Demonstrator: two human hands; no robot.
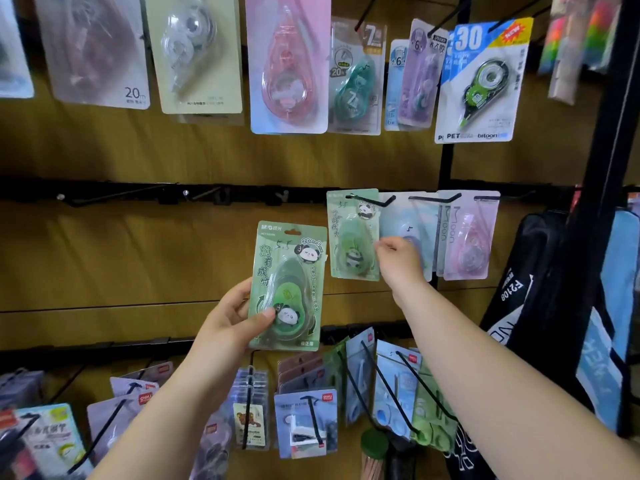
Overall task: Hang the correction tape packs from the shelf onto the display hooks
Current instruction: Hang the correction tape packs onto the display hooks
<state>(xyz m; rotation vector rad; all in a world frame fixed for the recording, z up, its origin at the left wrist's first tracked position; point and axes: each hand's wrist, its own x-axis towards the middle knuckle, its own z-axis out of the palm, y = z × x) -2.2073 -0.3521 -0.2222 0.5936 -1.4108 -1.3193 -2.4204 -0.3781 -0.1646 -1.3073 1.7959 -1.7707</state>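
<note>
Wood-grain back panel (138,161), crossed by a black rail (104,192) at mid height, with thin black hooks projecting from it.

Left hand (225,317): raised in front of the panel, thumb across the front and fingers curled behind the lower left corner of the held green pack (287,289). This pack is a correction tape card with a panda print and a green teardrop dispenser under a clear blister. It is upright, off any hook, and sits below the rail, just left of the hung stock.

Pink teardrop pack (287,64): upper row, hanging flat against the panel.

Grey-blue pack (304,420): lower row, on a long black hook among other carded items.

Hung green pack (351,237): same panda design, hanging from a hook (372,201) on the mid rail.

Right hand (400,261): back towards the camera, fingers curled in, pinching the right edge of the hung green pack.

Pale blue pack (405,216): next hook along, partly hidden behind the right hand.

Pink pack (467,244): next hook to the right, same rail.

Blue-and-white pack (481,81): upper row, marked "30", green dispenser.

Black bag (530,271): far right, beside the dark upright frame.
</note>
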